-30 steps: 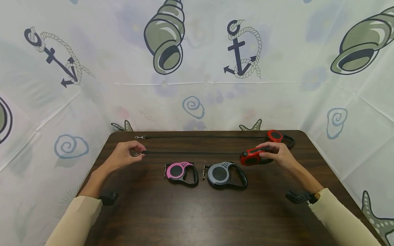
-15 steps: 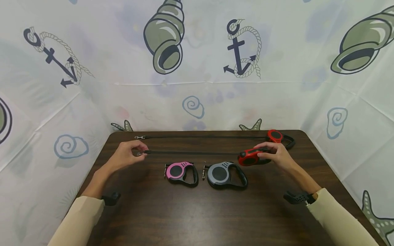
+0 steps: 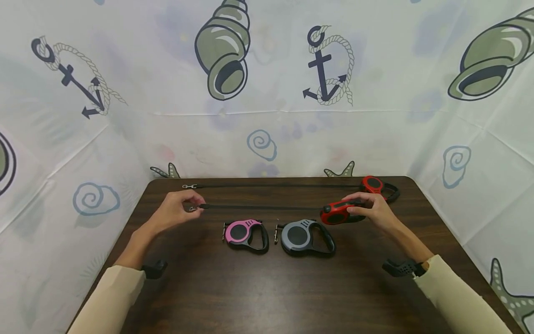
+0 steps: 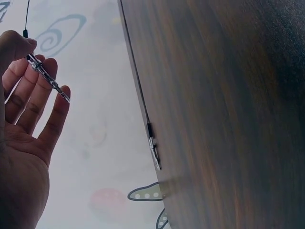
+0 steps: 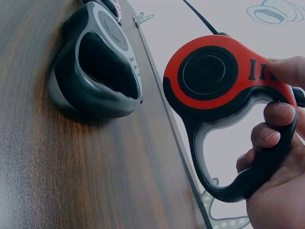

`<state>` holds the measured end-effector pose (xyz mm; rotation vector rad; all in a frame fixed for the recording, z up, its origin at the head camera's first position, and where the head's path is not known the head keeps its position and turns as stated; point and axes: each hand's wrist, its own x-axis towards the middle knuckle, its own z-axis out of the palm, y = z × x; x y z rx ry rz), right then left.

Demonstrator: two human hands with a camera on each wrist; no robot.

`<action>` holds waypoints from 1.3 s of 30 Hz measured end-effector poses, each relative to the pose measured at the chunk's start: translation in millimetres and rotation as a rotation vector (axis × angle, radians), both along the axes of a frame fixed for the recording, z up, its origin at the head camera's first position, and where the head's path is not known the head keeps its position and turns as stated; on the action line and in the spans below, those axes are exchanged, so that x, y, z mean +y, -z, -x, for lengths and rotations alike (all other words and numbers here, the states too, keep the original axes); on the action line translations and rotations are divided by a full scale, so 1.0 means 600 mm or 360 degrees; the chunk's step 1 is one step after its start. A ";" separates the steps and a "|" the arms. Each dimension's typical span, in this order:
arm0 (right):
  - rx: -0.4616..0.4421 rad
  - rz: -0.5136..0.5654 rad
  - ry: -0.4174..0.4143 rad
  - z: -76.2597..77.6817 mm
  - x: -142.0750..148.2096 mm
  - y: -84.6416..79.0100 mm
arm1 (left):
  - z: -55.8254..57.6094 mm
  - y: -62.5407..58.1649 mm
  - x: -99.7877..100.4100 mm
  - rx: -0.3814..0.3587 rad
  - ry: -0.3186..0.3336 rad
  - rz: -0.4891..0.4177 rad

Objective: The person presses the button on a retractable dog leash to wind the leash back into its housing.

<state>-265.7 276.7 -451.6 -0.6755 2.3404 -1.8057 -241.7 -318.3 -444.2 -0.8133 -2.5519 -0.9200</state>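
Observation:
My right hand (image 3: 375, 212) holds a red and black retractable dog leash (image 5: 207, 71) by its looped handle. In the right wrist view its fingers curl through the loop and the thumb lies on the red casing. A thin black cord (image 3: 263, 207) runs taut from the leash leftward to my left hand (image 3: 177, 211). There, thumb and finger pinch the cord's end beside a metal snap clip (image 4: 47, 78), while the other fingers are spread loosely behind it. Nearer me lie a pink retractable leash (image 3: 239, 232) and a grey one (image 3: 297, 235), cords drawn in.
Along the far edge of the dark wooden table (image 3: 267, 287) lies another red leash (image 3: 372, 184), its cord stretched left to a metal clip (image 3: 189, 186). A white curtain (image 3: 275, 93) printed with shells and anchors surrounds the table's back and sides.
My left hand has moved slightly right with the clip, and my right hand slightly left with the red leash. The cord between them is a little shorter. The other leashes stay put.

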 end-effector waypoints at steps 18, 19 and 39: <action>0.0003 -0.0016 -0.0007 0.000 -0.021 -0.013 | 0.003 -0.008 0.023 -0.0011 0.0063 -0.0016; 0.0003 -0.0019 -0.0009 0.000 -0.023 -0.014 | 0.003 -0.008 0.025 -0.0014 0.0063 -0.0014; 0.0019 0.0069 -0.0102 0.003 -0.047 -0.022 | 0.012 0.001 0.065 -0.0030 0.0138 -0.0070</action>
